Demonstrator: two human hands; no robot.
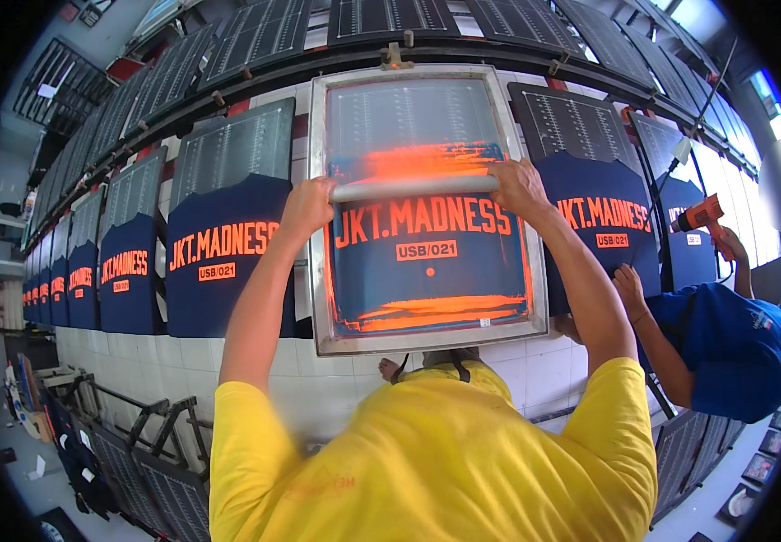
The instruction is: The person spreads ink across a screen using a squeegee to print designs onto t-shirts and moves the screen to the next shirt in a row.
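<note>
A long grey squeegee (414, 188) spans the screen printing frame (321, 271) in front of me. My left hand (308, 207) is closed around its left end, and my right hand (519, 188) grips the right end. Beyond the squeegee, a band of bright orange ink (422, 161) smears across the mesh. More orange streaks lie along the mesh near the frame's close edge. Between them the mesh shows orange lettering on dark blue. The metal frame rests over a board in the row.
Navy shirts (219, 253) with orange prints lie on dark boards to the left; others lie to the right. At right a co-worker in a blue shirt (743, 352) holds an orange heat gun (699, 215) over a printed shirt. Another row of boards (390, 20) runs behind.
</note>
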